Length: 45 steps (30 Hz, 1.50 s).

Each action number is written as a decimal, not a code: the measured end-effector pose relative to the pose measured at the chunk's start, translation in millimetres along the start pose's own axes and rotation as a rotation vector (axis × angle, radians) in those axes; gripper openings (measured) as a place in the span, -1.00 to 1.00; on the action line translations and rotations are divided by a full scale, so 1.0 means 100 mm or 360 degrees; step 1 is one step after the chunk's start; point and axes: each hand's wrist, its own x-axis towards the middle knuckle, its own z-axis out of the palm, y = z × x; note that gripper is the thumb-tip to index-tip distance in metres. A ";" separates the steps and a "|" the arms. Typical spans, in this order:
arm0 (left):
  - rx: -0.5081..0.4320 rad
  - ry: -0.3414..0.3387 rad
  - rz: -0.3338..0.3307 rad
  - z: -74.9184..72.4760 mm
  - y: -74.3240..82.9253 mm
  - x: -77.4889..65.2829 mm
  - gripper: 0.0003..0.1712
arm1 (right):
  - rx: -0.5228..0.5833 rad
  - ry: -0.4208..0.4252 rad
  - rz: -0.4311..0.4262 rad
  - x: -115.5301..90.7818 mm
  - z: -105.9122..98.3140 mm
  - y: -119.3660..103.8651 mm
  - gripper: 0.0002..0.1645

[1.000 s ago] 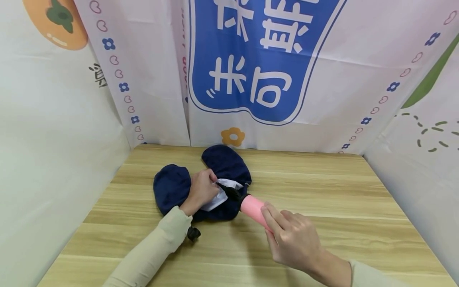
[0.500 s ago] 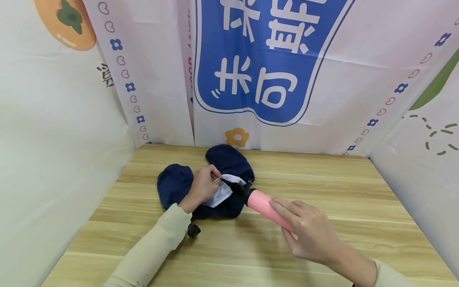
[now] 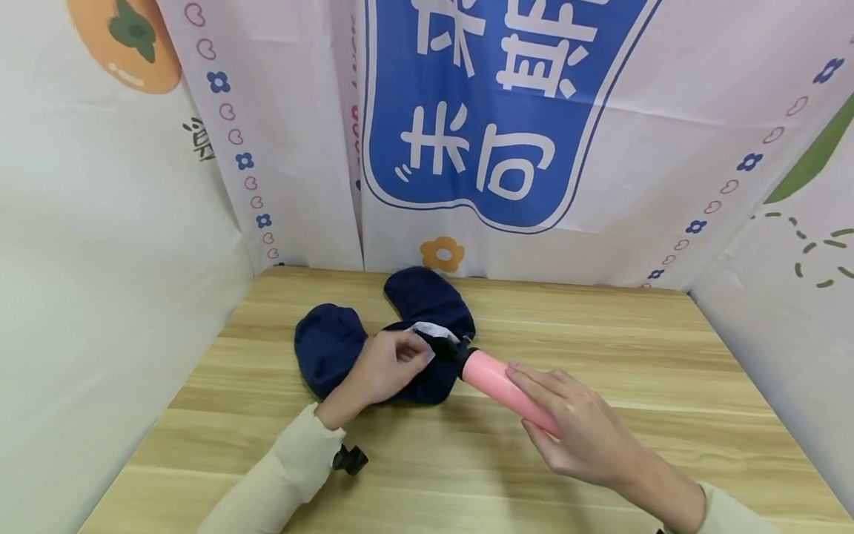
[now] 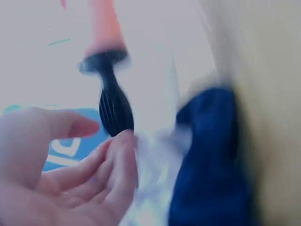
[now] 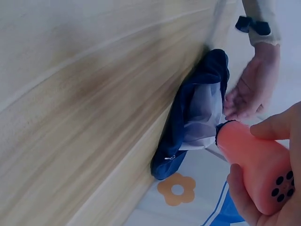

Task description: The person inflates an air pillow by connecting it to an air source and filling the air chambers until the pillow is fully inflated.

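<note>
A navy, curved neck pillow [image 3: 432, 302] lies at the back of the table, its zipped cover agape. White inner material [image 5: 204, 117] bulges from the opening in the right wrist view. My right hand [image 3: 583, 426] grips the pink barrel of a hand pump [image 3: 500, 382], fingers along one side and thumb underneath. Its black nozzle [image 4: 115, 110] points into the opening. Beside the nozzle's tip is my left hand [image 3: 388, 367]; in the left wrist view its thumb stands apart from loosely bent fingers, with the fingertips right at the nozzle and nothing gripped.
A wooden table [image 3: 600, 348] spreads under the pillow. Printed white cloth [image 3: 293, 148] hangs behind, with more cloth along both sides. A black wrist mount [image 3: 350, 460] sits at the left cuff.
My left hand has come away from the white material at the nozzle's tip, shifting slightly toward me, and its fingers have loosened. The pump, in my right hand, has barely moved since half a second ago.
</note>
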 end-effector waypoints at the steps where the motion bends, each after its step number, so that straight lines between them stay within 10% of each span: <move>1: -0.0178 -0.0111 -0.0082 0.02 0.01 -0.03 -0.77 | 0.0001 0.0013 0.0004 0.00 0.01 0.00 -0.12; 6: -0.0971 -0.0417 -0.0422 0.13 -0.05 -0.03 -0.58 | 0.0030 0.0055 0.0048 -0.01 0.06 -0.04 -0.14; 16: -0.1726 0.0009 -0.0658 0.32 -0.05 0.19 -0.58 | 0.0146 0.0145 0.0165 0.04 0.27 -0.20 -0.17; 28: -0.2045 0.0409 -0.0641 0.42 -0.02 0.46 -0.83 | 0.0249 0.0054 0.0257 0.24 0.47 -0.24 -0.13; 45: -0.1944 0.0377 -0.0651 0.39 -0.07 0.51 -0.82 | 0.0097 -0.0015 0.0037 -0.11 0.18 -0.17 0.01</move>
